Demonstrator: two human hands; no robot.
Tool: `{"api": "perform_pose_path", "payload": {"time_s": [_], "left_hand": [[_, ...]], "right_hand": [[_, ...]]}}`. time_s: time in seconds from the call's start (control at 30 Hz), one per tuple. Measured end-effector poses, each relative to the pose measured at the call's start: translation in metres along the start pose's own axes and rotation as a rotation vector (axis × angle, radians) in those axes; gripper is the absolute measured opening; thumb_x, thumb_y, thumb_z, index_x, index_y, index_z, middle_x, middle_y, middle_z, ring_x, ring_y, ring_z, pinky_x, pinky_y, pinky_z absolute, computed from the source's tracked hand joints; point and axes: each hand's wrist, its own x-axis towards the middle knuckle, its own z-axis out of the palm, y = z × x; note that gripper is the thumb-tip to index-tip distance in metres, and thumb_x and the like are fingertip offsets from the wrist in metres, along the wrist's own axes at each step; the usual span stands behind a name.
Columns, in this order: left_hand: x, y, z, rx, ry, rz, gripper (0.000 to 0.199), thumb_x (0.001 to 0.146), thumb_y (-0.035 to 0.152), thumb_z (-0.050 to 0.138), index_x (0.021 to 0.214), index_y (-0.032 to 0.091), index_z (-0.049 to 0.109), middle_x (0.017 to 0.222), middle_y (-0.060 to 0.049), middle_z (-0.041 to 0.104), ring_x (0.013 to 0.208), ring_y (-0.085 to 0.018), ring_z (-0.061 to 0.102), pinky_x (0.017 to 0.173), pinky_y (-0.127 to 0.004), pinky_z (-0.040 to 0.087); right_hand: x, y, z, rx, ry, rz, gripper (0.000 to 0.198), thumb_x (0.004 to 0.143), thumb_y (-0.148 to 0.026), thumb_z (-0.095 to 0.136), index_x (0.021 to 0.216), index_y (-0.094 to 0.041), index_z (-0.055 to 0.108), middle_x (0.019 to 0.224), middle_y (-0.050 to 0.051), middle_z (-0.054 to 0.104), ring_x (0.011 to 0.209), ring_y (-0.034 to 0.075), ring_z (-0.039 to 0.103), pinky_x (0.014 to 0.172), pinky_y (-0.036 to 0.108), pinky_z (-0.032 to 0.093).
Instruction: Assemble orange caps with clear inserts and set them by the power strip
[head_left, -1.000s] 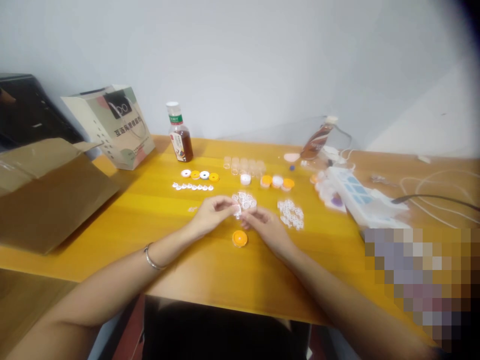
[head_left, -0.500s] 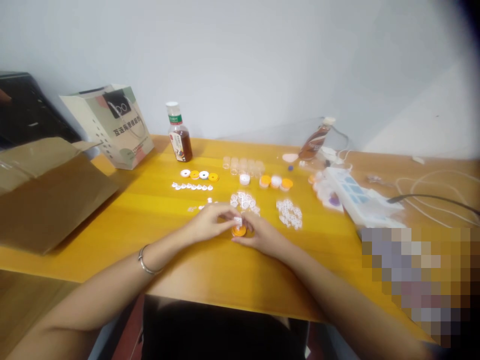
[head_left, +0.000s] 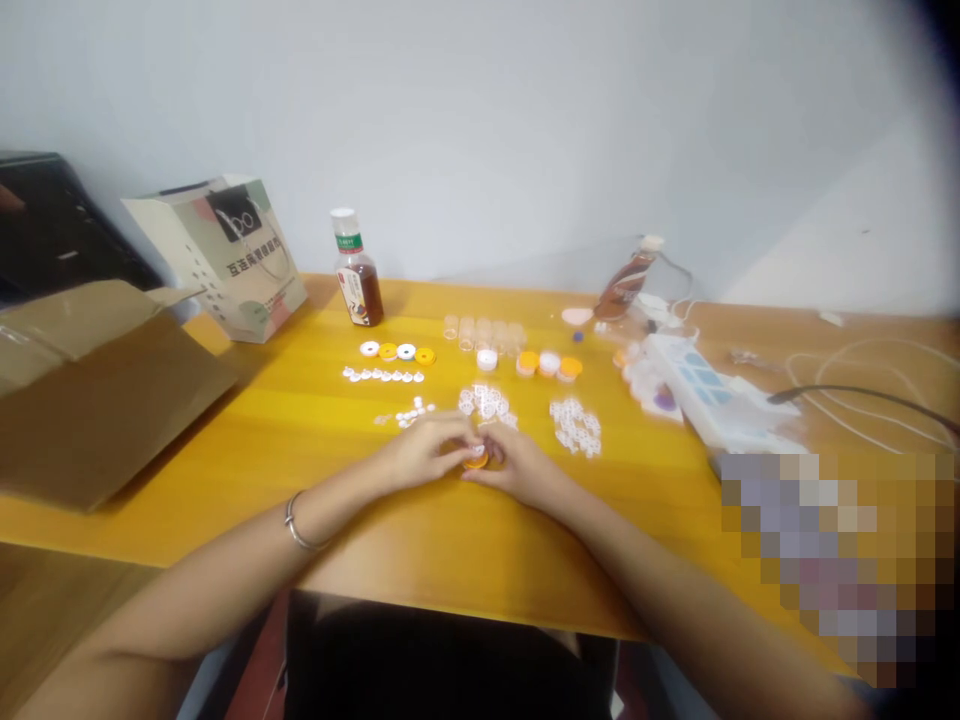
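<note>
Between my two hands sits an orange round cap (head_left: 475,463) at the table's middle. My right hand (head_left: 523,467) curls its thumb and fingers around the cap's right side. From the other side my left hand (head_left: 420,450) pinches a small white part (head_left: 478,450) down onto the cap's top; fingertips hide much of both. Just beyond the fingers lies a cluster of white cut-out pieces (head_left: 484,402), with a second such cluster (head_left: 576,428) to the right. Small white bits (head_left: 415,411) lie past my left hand.
Farther back are a row of white and orange caps (head_left: 406,352), white pointed parts (head_left: 384,376), clear cups (head_left: 484,334) and several orange and white capped pieces (head_left: 550,364). Bottles (head_left: 361,285), a paper bag (head_left: 255,265), a cardboard box (head_left: 112,410) and a power strip (head_left: 694,380) stand around.
My left fingers have come down with the white part, so it now sits lower against the orange cap. My right hand keeps its hold. The view has shifted slightly.
</note>
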Motion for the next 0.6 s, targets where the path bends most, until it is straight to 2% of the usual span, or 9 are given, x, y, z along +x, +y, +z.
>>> {"api": "perform_pose_path", "payload": {"time_s": [0.17, 0.5, 0.6], "left_hand": [[0.0004, -0.0056, 0.0022, -0.089, -0.001, -0.016, 0.012, 0.081, 0.024, 0.055, 0.079, 0.014, 0.06, 0.084, -0.005, 0.063, 0.079, -0.014, 0.059, 0.075, -0.026, 0.044], [-0.001, -0.0031, 0.0062, -0.101, 0.007, -0.018, 0.012, 0.081, 0.024, 0.054, 0.076, 0.013, 0.058, 0.082, -0.005, 0.063, 0.076, -0.013, 0.058, 0.074, -0.026, 0.044], [-0.0011, -0.0024, 0.0071, -0.103, 0.012, -0.033, 0.012, 0.08, 0.024, 0.055, 0.076, 0.014, 0.059, 0.082, -0.005, 0.063, 0.076, -0.014, 0.058, 0.074, -0.026, 0.044]], "right_hand": [[-0.0002, 0.0005, -0.0001, -0.003, -0.002, -0.005, 0.026, 0.067, -0.032, 0.069, 0.081, -0.017, 0.052, 0.067, -0.003, 0.047, 0.059, 0.01, 0.042, 0.056, 0.023, 0.034], [-0.0006, 0.0003, -0.0004, -0.028, -0.011, -0.022, 0.026, 0.067, -0.033, 0.069, 0.079, -0.017, 0.053, 0.067, -0.002, 0.047, 0.06, 0.011, 0.043, 0.057, 0.023, 0.034], [-0.0011, -0.0009, -0.0017, -0.004, -0.021, -0.012, 0.03, 0.067, -0.033, 0.069, 0.086, -0.017, 0.053, 0.069, -0.002, 0.049, 0.062, 0.012, 0.044, 0.058, 0.024, 0.036]]}}
